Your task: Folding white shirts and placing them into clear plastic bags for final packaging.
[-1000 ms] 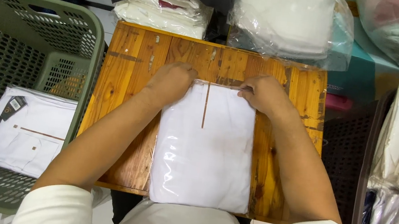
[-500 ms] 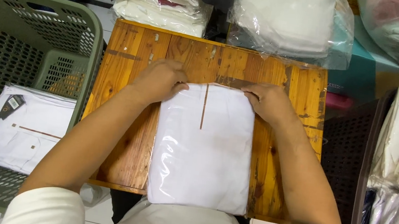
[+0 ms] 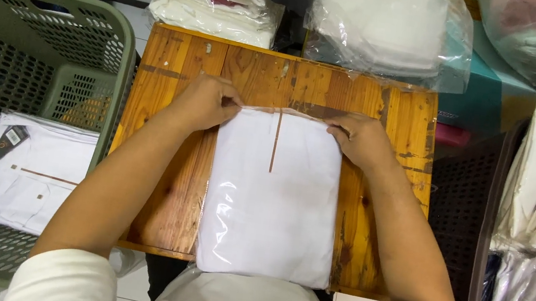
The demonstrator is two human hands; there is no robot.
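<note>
Head view: bagged shirt (image 3: 269, 200) flat on counter (image 3: 173, 81)
Left hand (image 3: 205, 101): fingers pinching bag's top-left corner
Right hand (image 3: 362, 140): fingers pinching top-right corner
Basket (image 3: 87, 41): left of counter, folded shirt (image 3: 27, 172) inside

The scene is bright and evenly lit, with soft light that seems to fall from above, leaving only faint shadows. The white folded shirt in clear plastic wrap (image 3: 270, 196) shows small streaks of glare on its left part, and its cloth is nearly washed out to plain white. The varnished orange-brown wooden desk (image 3: 174, 74) has a mild sheen. The clear plastic bags of white cloth (image 3: 390, 24) at the top edge catch bright highlights. The centre is sharp; the green perforated plastic basket (image 3: 54, 30) bows slightly outward at the left edge, and the top left corner is dark.
</note>
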